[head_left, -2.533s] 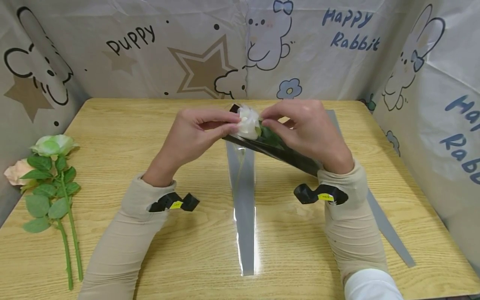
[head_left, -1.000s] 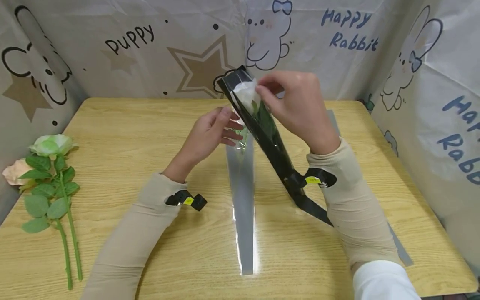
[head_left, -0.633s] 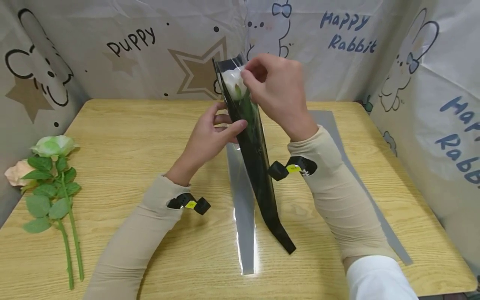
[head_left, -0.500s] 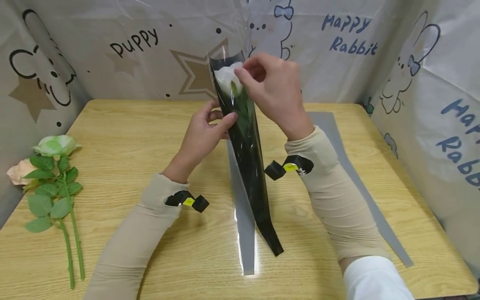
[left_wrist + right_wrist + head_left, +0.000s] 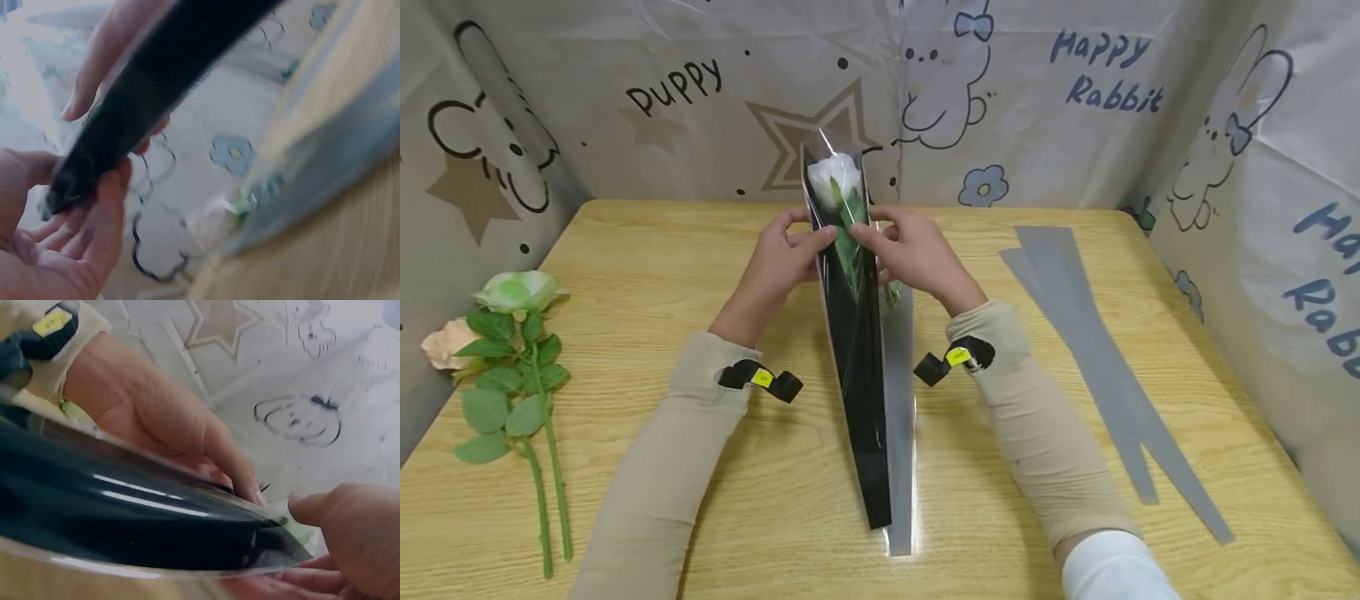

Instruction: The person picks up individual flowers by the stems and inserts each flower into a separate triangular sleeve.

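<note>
A white rose (image 5: 837, 179) stands inside a black flower sleeve (image 5: 853, 392) with a clear front, held tilted above the table. My left hand (image 5: 778, 258) grips its left edge, thumb in front and fingers behind. On the opposite edge my right hand (image 5: 917, 250) holds it the same way, just below the bloom. The left wrist view shows the dark sleeve running between the left hand (image 5: 69, 250) and the other hand. Partly covered behind it, a grey sleeve (image 5: 898, 375) lies on the table, with some green in its upper end.
Two grey tapered sleeves (image 5: 1075, 321) lie crossed on the right of the wooden table (image 5: 1000, 500). At the left lie a green-white rose (image 5: 516, 292) and a peach rose (image 5: 448, 343) with leafy stems. Printed cloth walls (image 5: 700, 158) enclose the back and sides.
My right hand has left the bloom and moved down to the sleeve's right edge. The sleeve has swung more upright and shifted left and lower. The left hand has come to grip it.
</note>
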`<state>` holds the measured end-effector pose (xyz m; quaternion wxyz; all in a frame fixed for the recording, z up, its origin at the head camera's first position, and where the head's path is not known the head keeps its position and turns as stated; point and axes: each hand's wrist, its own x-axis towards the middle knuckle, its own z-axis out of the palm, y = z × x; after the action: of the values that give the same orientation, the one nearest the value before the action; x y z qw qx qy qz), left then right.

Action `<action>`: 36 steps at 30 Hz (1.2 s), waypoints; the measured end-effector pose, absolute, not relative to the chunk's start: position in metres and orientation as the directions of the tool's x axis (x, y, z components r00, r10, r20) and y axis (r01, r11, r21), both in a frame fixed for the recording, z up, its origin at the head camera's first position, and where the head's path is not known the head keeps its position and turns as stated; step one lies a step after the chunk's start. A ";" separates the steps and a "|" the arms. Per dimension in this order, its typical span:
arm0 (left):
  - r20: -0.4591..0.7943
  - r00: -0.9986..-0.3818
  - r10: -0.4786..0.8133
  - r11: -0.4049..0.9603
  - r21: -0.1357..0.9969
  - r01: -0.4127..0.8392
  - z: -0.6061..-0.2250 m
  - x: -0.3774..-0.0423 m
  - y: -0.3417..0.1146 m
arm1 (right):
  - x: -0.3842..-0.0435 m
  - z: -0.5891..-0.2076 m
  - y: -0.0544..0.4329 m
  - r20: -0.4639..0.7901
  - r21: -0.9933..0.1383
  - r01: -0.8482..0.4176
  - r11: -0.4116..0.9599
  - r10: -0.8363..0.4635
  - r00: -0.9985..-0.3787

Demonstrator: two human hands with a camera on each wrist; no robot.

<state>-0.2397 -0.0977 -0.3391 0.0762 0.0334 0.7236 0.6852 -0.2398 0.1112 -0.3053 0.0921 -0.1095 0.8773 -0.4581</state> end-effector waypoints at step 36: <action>-0.170 -0.976 0.135 0.421 0.902 -0.099 -0.364 -0.255 -0.120 | -0.260 -0.359 0.133 -0.031 -0.735 -0.077 0.674 -0.146 -0.989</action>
<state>-0.2545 -0.1198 -0.3639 0.1086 0.0108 0.8358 0.5382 -0.2598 0.1331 -0.3592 0.0436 -0.0610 0.9137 -0.3994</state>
